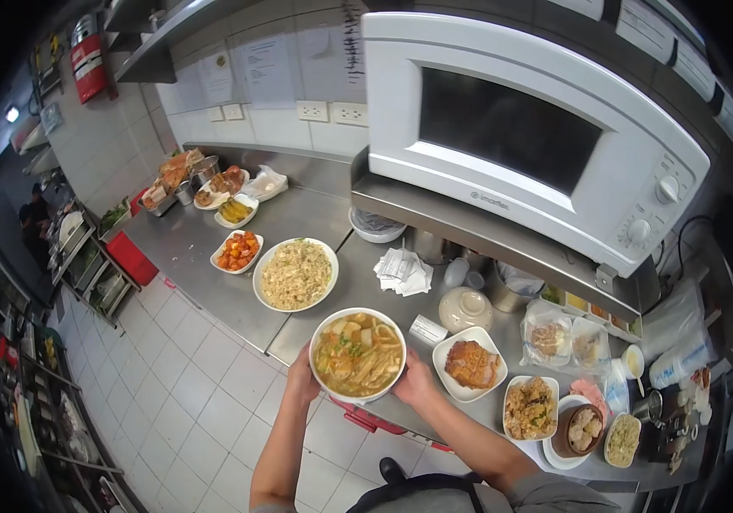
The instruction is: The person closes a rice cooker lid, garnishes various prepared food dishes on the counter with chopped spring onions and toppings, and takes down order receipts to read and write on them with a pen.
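Observation:
A round white bowl of brown soup point(358, 355) with noodle-like strips and green bits is held between my two hands at the counter's front edge. My left hand point(303, 376) grips its left side, and my right hand point(416, 381) grips its right side. Just behind and to the left stands a white bowl of fried rice point(295, 274). A square white plate with a browned cutlet point(471, 364) lies to the right of my right hand. Behind that hand is a small printed slip point(427, 330), with a lidded beige pot point(466, 309) beside it.
A white microwave point(520, 128) sits on a raised shelf. Left on the steel counter point(204, 295) are dishes of orange cubes point(237, 251) and yellow pickles point(236, 210). Rice dishes, a steamer point(579, 430) and bagged food point(546, 334) crowd the right. Paper slips point(402, 272) lie mid-counter.

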The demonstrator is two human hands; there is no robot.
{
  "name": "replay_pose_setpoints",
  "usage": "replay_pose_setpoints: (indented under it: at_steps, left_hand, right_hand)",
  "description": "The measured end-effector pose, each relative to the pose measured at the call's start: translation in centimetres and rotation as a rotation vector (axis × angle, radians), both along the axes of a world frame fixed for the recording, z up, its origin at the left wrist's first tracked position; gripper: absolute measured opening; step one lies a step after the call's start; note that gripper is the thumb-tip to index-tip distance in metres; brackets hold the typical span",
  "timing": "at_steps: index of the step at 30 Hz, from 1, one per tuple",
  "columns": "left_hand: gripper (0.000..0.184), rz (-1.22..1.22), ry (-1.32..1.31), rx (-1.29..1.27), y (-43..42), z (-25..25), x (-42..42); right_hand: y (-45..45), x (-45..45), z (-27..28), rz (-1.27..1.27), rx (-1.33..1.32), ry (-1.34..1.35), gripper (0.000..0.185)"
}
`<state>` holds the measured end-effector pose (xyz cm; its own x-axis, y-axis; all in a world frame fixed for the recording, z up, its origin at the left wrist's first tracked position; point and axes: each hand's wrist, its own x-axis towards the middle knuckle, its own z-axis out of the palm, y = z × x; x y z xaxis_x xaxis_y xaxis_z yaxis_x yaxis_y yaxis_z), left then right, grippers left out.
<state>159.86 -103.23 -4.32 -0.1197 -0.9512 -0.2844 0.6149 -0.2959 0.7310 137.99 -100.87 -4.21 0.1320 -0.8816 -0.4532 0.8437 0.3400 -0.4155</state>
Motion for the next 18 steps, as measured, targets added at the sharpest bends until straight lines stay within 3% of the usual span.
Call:
replay_pose_setpoints:
  at_steps: [4, 6, 8, 10, 12, 15, 18]
  left_hand:
    - [0.040, 0.087, -0.007, 0.003, 4.1, 2.4, 0.5]
    - [0.038, 0.058, -0.002, -0.069, 6.5, 4.7, 0.2]
    - [0.037, 0.070, -0.092, -0.067, 8.8, 7.2, -0.5]
    - [0.043, 0.019, -0.158, 0.057, 10.2, 9.1, -0.5]
    - [0.047, 0.023, -0.162, 0.169, 12.8, 12.0, -2.5]
    - [0.048, -0.018, -0.258, 0.117, 16.5, 13.8, -7.0]
    - [0.048, -0.093, -0.341, 0.081, 21.0, 15.1, -12.6]
  right_hand:
    - [2.4, -0.2, 0.3, 0.128, -0.070, -0.089, 0.035]
    - [4.5, -0.7, 5.0, 0.164, -0.051, -0.060, 0.031]
    - [5.7, -1.0, 5.0, 0.143, -0.154, -0.177, 0.034]
    - [8.8, -3.2, 12.3, 0.143, -0.004, -0.072, 0.035]
    - [10.7, -4.1, 9.3, 0.118, -0.254, -0.049, 0.036]
    - [15.3, -7.6, 10.7, 0.037, -0.174, -0.076, 0.036]
    - [21.5, -13.0, 11.8, -0.045, -0.256, -0.040, 0.034]
